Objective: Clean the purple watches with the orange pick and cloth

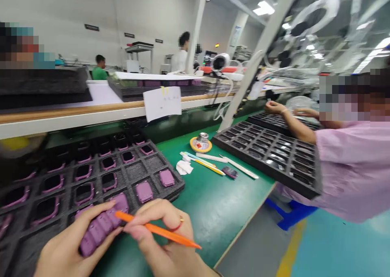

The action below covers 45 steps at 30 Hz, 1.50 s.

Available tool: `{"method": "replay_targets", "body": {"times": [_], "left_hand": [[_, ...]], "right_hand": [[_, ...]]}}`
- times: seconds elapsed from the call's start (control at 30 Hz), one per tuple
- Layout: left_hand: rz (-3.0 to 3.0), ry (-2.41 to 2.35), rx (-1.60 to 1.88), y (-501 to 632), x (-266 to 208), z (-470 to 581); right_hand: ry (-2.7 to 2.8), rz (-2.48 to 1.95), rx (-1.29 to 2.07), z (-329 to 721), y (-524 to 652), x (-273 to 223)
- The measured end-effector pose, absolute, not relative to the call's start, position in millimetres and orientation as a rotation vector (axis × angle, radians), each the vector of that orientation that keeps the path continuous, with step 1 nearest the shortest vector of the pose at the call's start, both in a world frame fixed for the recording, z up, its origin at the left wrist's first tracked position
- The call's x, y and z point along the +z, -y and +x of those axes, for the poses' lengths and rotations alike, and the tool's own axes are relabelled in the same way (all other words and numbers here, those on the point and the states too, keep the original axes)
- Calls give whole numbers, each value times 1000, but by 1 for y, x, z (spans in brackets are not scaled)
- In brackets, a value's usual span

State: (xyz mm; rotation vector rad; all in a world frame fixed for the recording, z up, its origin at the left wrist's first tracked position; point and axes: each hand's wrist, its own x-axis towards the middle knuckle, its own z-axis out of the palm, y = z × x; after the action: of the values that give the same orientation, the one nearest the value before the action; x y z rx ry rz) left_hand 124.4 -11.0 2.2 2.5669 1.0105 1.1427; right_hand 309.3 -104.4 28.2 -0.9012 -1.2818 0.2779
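In my left hand [68, 244] is a row of several purple watch cases [102, 224], pressed together between thumb and fingers. My right hand [166, 236] pinches an orange pointed plastic stick [170, 233]. Its far end touches or lies just over the case at the upper end of the row; I cannot tell which. Beneath and beyond my left hand lies a black foam tray [137, 169] with purple watch cases in its compartments. Most show a dark face, while a purple case [144, 191] near my right hand lies with its plain side up.
On the green table [201, 203] lie a yellow tape roll [200, 145], white crumpled tissue [184, 167], several pen-like tools [210, 165] and a small dark purple piece [230, 172]. A second black tray [268, 151] stands at right, beside a co-worker in a pink top [350, 167]. A shelf [128, 106] runs behind.
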Motion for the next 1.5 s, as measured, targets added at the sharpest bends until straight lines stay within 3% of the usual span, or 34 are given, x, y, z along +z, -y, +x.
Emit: {"method": "replay_targets", "body": {"times": [0.67, 0.97, 1.2, 1.5], "left_hand": [[2554, -887, 1050, 29, 12, 129], [2574, -890, 1087, 29, 15, 133], [2610, -871, 1098, 27, 15, 134], [2596, -901, 1083, 27, 13, 136]], "right_hand": [[1528, -1070, 240, 305, 108, -3], [1598, -1059, -12, 297, 101, -12], [1630, -1082, 114, 297, 102, -15], [1713, -1133, 36, 299, 101, -12]]}}
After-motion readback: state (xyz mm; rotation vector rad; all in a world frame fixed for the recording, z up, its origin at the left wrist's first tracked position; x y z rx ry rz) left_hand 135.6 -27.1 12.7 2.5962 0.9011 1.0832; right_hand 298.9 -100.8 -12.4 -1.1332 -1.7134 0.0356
